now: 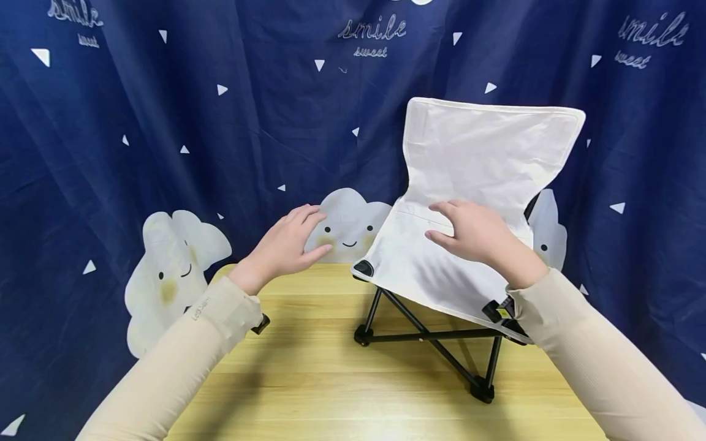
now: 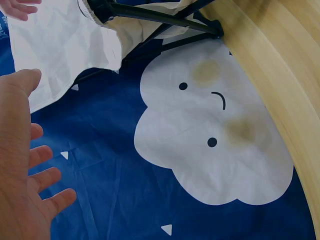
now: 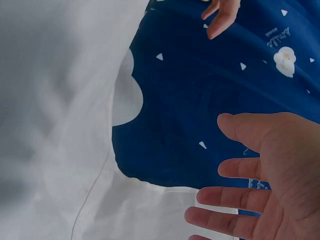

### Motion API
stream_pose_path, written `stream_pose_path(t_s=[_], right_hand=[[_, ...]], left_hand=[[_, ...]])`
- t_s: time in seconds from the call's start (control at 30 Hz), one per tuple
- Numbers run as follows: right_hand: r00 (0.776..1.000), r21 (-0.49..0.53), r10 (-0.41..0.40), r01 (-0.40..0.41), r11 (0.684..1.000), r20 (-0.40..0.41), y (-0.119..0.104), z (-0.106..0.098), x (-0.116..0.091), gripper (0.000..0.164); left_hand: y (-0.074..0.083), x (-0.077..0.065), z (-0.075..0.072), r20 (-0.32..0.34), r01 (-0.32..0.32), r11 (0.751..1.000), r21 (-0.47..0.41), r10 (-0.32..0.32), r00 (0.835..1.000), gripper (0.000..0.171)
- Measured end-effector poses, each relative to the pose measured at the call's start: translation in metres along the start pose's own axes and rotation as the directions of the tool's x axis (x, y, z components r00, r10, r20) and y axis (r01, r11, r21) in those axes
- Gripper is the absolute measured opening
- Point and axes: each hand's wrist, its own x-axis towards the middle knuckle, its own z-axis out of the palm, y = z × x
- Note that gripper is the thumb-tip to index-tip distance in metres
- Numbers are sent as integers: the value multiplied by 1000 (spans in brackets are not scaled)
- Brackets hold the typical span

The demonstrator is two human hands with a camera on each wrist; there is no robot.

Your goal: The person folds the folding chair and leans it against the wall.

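Observation:
A white folding chair [image 1: 491,138] with a black metal frame [image 1: 441,336] stands unfolded on the wooden table, turned slightly, to the right in the head view. In front of its seat hovers my right hand [image 1: 477,233], fingers loosely extended and holding nothing. My left hand [image 1: 287,242] is raised left of the chair, thumb and fingers apart, nothing in it. The left wrist view shows the chair's white fabric [image 2: 60,45] beyond the left thumb. In the right wrist view, the pale seat cloth [image 3: 50,125] fills the left side, beside the spread right fingers [image 3: 235,197].
A light wooden tabletop [image 1: 309,380] lies under the chair. Behind it hangs a dark blue curtain [image 1: 309,122] printed with white clouds, triangles and lettering. The chair's crossed legs and black feet [image 1: 482,389] reach toward the table's front.

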Motion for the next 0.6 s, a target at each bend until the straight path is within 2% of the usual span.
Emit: stream_pose_path(t_s=[0.23, 0.6], right_hand=[[999, 6, -9, 9, 1000, -31, -4, -1, -7, 59], [995, 4, -49, 50, 999, -84, -11, -2, -18, 52]], left_hand=[[0, -2, 4, -42, -53, 999, -4, 53, 998, 65], [4, -5, 7, -43, -74, 997, -18, 73, 996, 62]])
